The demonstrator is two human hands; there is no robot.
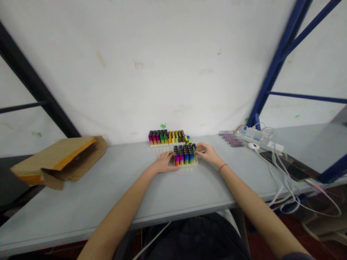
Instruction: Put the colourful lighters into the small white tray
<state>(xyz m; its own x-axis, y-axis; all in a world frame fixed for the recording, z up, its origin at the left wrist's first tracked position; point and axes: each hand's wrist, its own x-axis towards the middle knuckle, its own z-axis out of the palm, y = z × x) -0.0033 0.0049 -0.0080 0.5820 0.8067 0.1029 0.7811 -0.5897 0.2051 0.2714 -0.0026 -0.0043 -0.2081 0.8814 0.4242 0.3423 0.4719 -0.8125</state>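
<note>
Upright lighters (pixel 184 155) with black tops and pink, blue and yellow bodies stand in rows in a pale tray (pixel 195 163) on the table. My left hand (pixel 163 163) grips the tray's left side, thumb along the front corner and fingers behind. At the right end, my right hand (pixel 208 154) pinches a greenish lighter (pixel 194 150) by its upper part, close beside the rows. Its fingers partly cover that lighter, and I cannot tell whether its base rests in the tray. Behind stands a second group of lighters (pixel 158 137), purple to green, alongside yellow and brown ones (pixel 176 136).
A few loose lighters (pixel 188 139) lie by the back group. An open cardboard box (pixel 54 159) rests on the left. Over on the right are a power strip (pixel 264 141), white cables (pixel 282 173) and a phone (pixel 287 168). A white wall (pixel 168 72) borders the table (pixel 176 195).
</note>
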